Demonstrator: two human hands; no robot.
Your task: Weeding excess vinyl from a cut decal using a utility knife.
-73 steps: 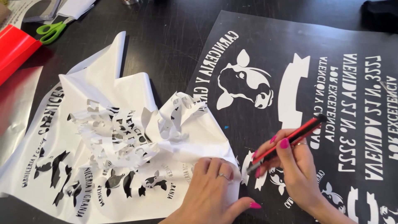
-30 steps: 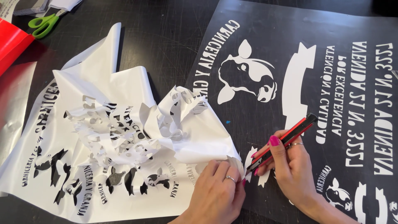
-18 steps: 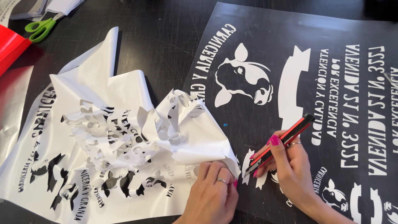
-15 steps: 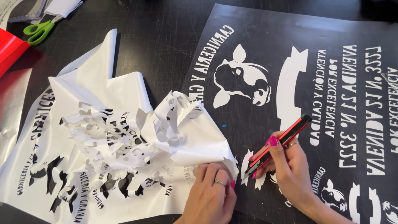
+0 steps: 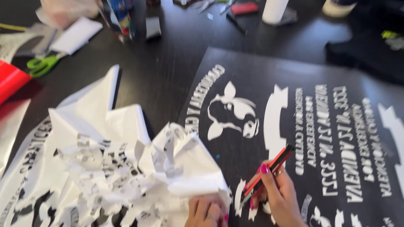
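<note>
Since before, my view has tipped up while my left hand (image 5: 207, 211) still pinches the crumpled white film (image 5: 126, 168) off the black sheet (image 5: 320, 138), right hand (image 5: 280, 195) gripping the knife (image 5: 267, 174); most lettering looks weeded, bottom shapes remain.

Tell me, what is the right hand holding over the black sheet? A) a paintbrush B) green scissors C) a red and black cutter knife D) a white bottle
C: the right hand grips a slim red and black cutter knife over the black sheet, while the green scissors lie far off on the table and the left hand presses the crumpled white sheet.
</note>
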